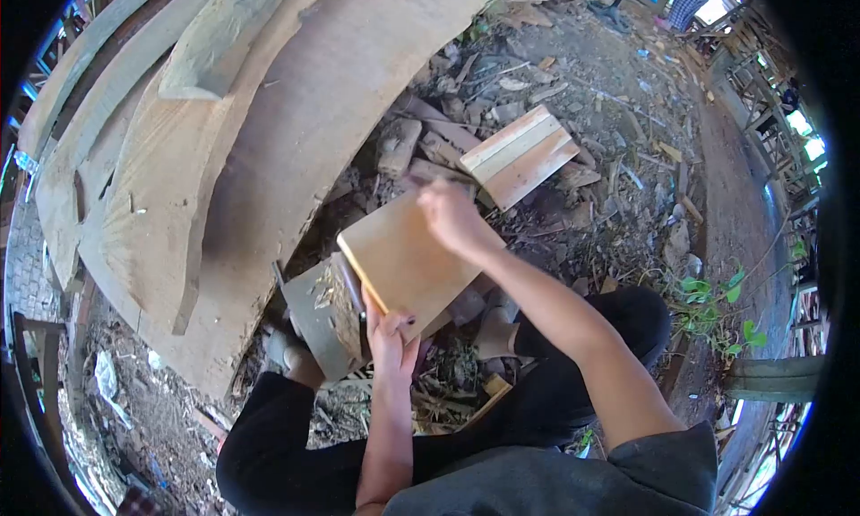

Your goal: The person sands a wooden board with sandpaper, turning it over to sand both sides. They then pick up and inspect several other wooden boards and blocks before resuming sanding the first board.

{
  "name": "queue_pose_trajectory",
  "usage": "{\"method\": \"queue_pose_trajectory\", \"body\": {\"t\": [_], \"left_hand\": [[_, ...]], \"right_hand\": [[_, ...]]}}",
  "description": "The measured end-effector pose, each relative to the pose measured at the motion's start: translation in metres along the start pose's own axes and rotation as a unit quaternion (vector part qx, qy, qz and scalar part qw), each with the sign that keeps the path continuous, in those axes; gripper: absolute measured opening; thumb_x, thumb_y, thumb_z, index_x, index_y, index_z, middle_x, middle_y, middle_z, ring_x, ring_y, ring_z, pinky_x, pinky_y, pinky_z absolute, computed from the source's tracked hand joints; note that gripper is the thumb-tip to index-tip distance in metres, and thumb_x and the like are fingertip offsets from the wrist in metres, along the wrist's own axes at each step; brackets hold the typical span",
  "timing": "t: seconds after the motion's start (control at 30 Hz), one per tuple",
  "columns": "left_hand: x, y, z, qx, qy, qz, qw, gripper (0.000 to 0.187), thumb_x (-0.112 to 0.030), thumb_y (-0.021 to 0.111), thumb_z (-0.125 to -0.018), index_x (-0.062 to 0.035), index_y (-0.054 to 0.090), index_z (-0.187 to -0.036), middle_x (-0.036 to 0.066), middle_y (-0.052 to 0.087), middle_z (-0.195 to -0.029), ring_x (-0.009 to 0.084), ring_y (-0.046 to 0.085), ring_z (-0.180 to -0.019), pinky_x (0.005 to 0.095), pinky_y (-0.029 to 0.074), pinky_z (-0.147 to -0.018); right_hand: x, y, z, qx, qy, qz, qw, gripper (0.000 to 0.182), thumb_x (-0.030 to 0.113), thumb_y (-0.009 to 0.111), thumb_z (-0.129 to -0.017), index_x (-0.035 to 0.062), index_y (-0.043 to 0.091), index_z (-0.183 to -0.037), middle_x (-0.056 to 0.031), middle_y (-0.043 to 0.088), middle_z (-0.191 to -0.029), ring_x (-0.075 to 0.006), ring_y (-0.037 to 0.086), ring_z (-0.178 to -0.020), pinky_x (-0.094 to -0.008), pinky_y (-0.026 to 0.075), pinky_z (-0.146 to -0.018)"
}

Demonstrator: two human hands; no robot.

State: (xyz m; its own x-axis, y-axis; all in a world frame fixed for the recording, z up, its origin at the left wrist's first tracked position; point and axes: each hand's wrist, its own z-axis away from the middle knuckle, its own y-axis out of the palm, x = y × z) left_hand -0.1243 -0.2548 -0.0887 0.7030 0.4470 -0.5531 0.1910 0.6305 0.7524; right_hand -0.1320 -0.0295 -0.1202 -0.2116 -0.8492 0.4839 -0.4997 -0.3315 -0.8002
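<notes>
A smooth tan wooden board (pixel 403 256) lies tilted in front of me, between my knees. My left hand (pixel 390 337) grips it at the near left edge, fingers wrapped around the corner. Over the far part of the board is my right hand (pixel 448 216), closed and blurred by motion. Whatever it holds, if anything, cannot be made out. Left of the board stands a rough wooden block (pixel 327 319), with a dark rod-like piece (pixel 349 283) along its edge near my left hand. A second board (pixel 524 158), striped pale and reddish, rests on wood scraps beyond my right hand.
Large curved planks (pixel 296 113) and a thick log piece (pixel 224 41) fill the left side. Wood scraps and debris (pixel 582 86) cover the ground. Green plants (pixel 721 305) grow beside a post (pixel 775 379) at right. A person (pixel 690 1) is far back at upper right.
</notes>
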Motion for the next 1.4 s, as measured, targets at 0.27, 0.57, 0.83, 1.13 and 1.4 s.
{"method": "queue_pose_trajectory", "body": {"t": [0.27, 0.57, 0.83, 1.13, 1.4], "left_hand": [[0.000, -0.006, -0.004, 0.044, 0.006, 0.022, 0.999, 0.091, 0.012, 0.046, -0.068, -0.0181, 0.019, -0.150, 0.010, 0.045, -0.129, 0.0249, 0.053, -0.112, 0.0383, 0.052, -0.093], [0.011, -0.031, -0.013, 0.057, 0.016, 0.062, 0.996, 0.086, 0.012, 0.043, -0.069, -0.0158, 0.024, -0.148, 0.009, 0.049, -0.126, 0.0201, 0.055, -0.109, 0.0324, 0.052, -0.089], [0.002, -0.023, -0.011, 0.073, 0.012, 0.080, 0.994, 0.087, 0.012, 0.043, -0.071, -0.0159, 0.018, -0.151, 0.009, 0.049, -0.128, 0.0206, 0.055, -0.111, 0.0350, 0.052, -0.091], [-0.003, -0.017, -0.012, 0.101, -0.018, 0.042, 0.994, 0.088, 0.011, 0.048, -0.064, -0.0114, 0.027, -0.146, 0.011, 0.051, -0.124, 0.0246, 0.053, -0.114, 0.0362, 0.048, -0.096], [0.013, -0.033, -0.018, 0.090, 0.036, 0.037, 0.995, 0.084, 0.008, 0.047, -0.065, -0.0108, 0.029, -0.145, 0.012, 0.053, -0.120, 0.0218, 0.060, -0.104, 0.0351, 0.057, -0.087]], "right_hand": [[0.006, -0.009, 0.004, 0.023, -0.047, 0.020, 0.998, 0.015, 0.011, 0.053, -0.092, -0.0024, 0.060, -0.093, -0.0199, 0.059, -0.091, -0.0396, 0.059, -0.087, -0.0476, 0.048, -0.076], [0.112, -0.031, 0.081, 0.082, -0.035, -0.089, 0.992, 0.029, 0.010, 0.055, -0.091, -0.0038, 0.058, -0.116, -0.0167, 0.052, -0.090, -0.0355, 0.055, -0.080, -0.0439, 0.046, -0.071], [0.112, 0.010, 0.019, 0.066, -0.058, -0.140, 0.986, 0.026, 0.012, 0.053, -0.091, -0.0042, 0.059, -0.110, -0.0144, 0.056, -0.098, -0.0317, 0.056, -0.093, -0.0413, 0.048, -0.082], [0.080, -0.028, 0.065, 0.086, -0.073, -0.097, 0.989, 0.017, 0.013, 0.053, -0.091, -0.0022, 0.059, -0.093, -0.0174, 0.055, -0.091, -0.0342, 0.055, -0.085, -0.0422, 0.045, -0.075], [0.077, -0.009, 0.066, 0.003, -0.102, -0.064, 0.993, 0.010, 0.007, 0.053, -0.085, 0.0001, 0.055, -0.077, -0.0177, 0.054, -0.080, -0.0329, 0.055, -0.076, -0.0460, 0.044, -0.070]]}}
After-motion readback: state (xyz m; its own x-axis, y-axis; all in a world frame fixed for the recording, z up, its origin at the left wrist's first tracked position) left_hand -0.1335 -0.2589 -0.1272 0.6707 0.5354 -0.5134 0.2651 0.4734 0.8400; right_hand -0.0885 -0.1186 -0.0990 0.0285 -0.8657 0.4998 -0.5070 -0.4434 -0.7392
